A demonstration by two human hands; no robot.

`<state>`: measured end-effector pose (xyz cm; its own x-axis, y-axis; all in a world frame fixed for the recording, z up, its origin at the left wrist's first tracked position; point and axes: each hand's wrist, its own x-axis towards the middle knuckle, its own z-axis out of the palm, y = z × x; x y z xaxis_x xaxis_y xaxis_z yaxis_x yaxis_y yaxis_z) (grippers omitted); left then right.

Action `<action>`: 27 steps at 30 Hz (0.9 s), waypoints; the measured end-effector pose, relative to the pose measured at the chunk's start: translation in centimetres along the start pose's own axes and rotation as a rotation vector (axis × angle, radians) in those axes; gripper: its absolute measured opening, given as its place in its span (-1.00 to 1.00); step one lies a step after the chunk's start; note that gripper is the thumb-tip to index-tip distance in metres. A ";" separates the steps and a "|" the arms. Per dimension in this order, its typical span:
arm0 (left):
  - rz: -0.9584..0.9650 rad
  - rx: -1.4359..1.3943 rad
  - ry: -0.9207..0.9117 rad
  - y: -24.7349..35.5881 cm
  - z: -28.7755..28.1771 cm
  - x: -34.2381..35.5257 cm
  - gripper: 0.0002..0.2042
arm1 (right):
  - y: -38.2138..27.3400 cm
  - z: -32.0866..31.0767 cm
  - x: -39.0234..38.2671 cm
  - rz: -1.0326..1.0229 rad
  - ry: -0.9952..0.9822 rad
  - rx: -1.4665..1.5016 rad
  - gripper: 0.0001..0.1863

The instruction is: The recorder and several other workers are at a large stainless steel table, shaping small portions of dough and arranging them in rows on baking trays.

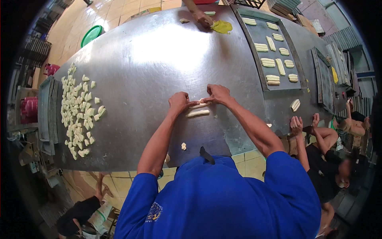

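Observation:
A short rope of pale dough lies crosswise on the metal table in front of me. My left hand pinches its left end, with the fingers curled in. At the other end my right hand presses thumb and fingertips on the dough, partly covering it. Just nearer to me, and apart from it, rests a second dough rope, straight and untouched. A small lump of dough sits closer to the table's near edge.
Many cut dough pieces spread over the left of the steel table. A metal tray at right holds grouped dough ropes. Across the table, another person's hand touches a yellow item. Other people sit at right.

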<state>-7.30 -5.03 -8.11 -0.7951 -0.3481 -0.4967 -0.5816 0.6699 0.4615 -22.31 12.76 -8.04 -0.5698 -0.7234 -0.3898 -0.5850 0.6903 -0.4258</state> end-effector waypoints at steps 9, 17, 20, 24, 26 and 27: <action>0.014 0.047 0.102 0.5 0.1 -0.2 -0.39 | 0.1 0.6 -0.3 -0.073 0.033 0.072 -0.40; -0.014 -0.015 0.113 -0.9 0.7 -0.7 -0.33 | 0.5 -0.4 -1.1 -0.090 0.029 0.121 -0.42; 0.090 0.052 0.233 0.2 1.2 -0.9 -0.32 | 0.8 0.7 -1.2 -0.126 0.128 0.079 -0.37; 0.067 0.068 0.325 -0.1 1.9 -0.9 -0.31 | 1.1 0.1 -0.3 -0.090 0.054 0.075 -0.35; 0.083 0.072 0.380 -0.7 2.2 -0.7 -0.31 | 0.6 0.7 -0.6 -0.159 0.178 0.045 -0.40; 0.096 0.052 0.385 -1.2 2.2 -0.7 -0.32 | 0.4 0.4 -0.5 -0.166 0.177 0.045 -0.40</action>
<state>-5.63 -4.15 -9.95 -0.8576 -0.4958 -0.1368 -0.4997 0.7404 0.4496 -22.00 13.36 -8.38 -0.5623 -0.8105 -0.1640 -0.6552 0.5576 -0.5097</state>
